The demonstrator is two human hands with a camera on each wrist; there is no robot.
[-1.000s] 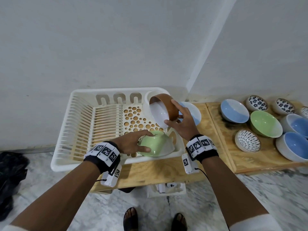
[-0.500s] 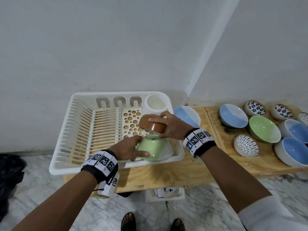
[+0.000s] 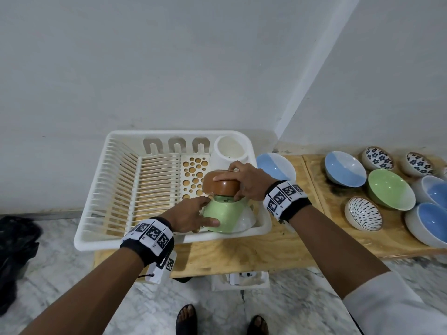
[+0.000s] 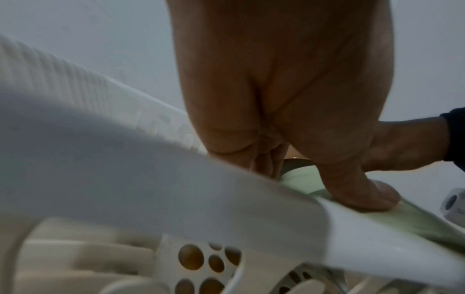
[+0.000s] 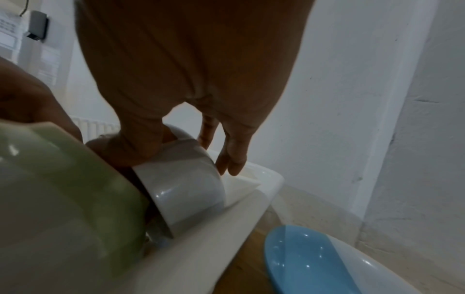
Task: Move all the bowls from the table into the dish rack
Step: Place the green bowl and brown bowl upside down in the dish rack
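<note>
Stacking step in hand: brown bowl (image 3: 221, 186), upside down, gripped by right hand (image 3: 244, 181) and set on the foot of the inverted green bowl (image 3: 223, 217) in the near right corner of the dish rack (image 3: 96, 228) — left hand (image 3: 191, 215) clasping the green one. Next: check balance, release, then fetch the blue-and-white bowl (image 3: 275, 165) just right of the rack.

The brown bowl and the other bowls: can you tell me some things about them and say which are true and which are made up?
1. The brown bowl is upside down on the green bowl. True.
2. The right hand holds the brown bowl. True.
3. The left hand is on a blue bowl. False: it holds the green bowl.
4. The dish rack is black. False: it is white.
5. More bowls wait on the table. True.
</note>
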